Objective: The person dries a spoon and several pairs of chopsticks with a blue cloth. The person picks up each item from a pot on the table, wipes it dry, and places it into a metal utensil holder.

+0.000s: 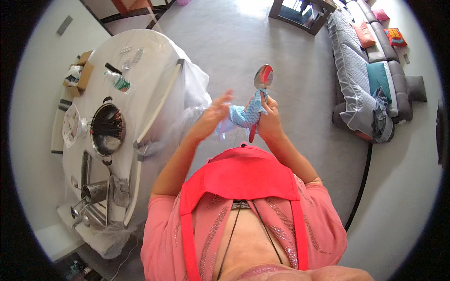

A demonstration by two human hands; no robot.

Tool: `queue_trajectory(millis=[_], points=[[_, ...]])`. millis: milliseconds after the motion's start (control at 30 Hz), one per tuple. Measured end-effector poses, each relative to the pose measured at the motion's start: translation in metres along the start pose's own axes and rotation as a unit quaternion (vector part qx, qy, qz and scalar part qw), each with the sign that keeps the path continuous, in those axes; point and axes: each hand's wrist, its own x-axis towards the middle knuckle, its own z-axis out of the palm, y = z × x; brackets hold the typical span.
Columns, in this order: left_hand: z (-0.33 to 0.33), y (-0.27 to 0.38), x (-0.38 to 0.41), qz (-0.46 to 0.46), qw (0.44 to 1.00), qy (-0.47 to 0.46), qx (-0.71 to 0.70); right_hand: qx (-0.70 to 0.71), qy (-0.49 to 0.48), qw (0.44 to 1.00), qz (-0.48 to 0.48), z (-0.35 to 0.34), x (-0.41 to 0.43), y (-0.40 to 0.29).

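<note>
In front of my body, my right hand (pixel 270 117) is closed around a metal ladle or large spoon (pixel 263 76) with a red handle, its shiny round head pointing up and away. A blue and white wavy-patterned cloth (pixel 246 114) is wrapped about its neck and hangs towards the left, partly under the fingers of that hand. My left hand (pixel 217 110) is beside the cloth's left end, blurred, its fingers spread and apparently holding nothing. The far end of the cloth is partly hidden behind it.
At left, a plastic-covered table (pixel 147 45) bears a steel pot (pixel 107 130) with dark sticks, a plastic bottle (pixel 119 82), a cardboard box (pixel 85 74), a metal tray (pixel 85 172) and a metal canister (pixel 95 192). A sofa (pixel 351 80) stands right, a low table (pixel 299 15) ahead.
</note>
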Motion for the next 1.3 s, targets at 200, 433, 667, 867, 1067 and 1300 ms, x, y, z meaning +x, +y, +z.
queue_trajectory(millis=[200, 433, 667, 867, 1067, 1300], points=[[0.067, -0.019, -0.006, -0.016, 0.995, 0.073, -0.061, 0.084, 0.051, 0.994, 0.05, 0.007, 0.007, 0.001], [0.067, 0.009, -0.033, -0.054, 0.989, 0.14, 0.019, 0.072, 0.037, 0.996, 0.025, 0.001, 0.007, 0.007], [0.005, 0.002, -0.036, 0.052, 0.95, 0.169, 0.256, -0.207, -0.007, 0.978, -0.025, -0.032, 0.02, -0.027], [0.023, 0.039, 0.016, 0.096, 0.983, 0.126, 0.087, -0.266, -0.224, 0.937, -0.032, 0.014, 0.006, -0.001], [0.021, 0.037, 0.013, 0.121, 0.965, 0.206, 0.108, -0.279, -0.228, 0.933, 0.003, 0.017, -0.013, 0.006], [-0.003, 0.064, 0.019, 0.131, 0.945, 0.286, 0.089, -0.296, -0.24, 0.925, 0.0, 0.01, -0.038, 0.021]])
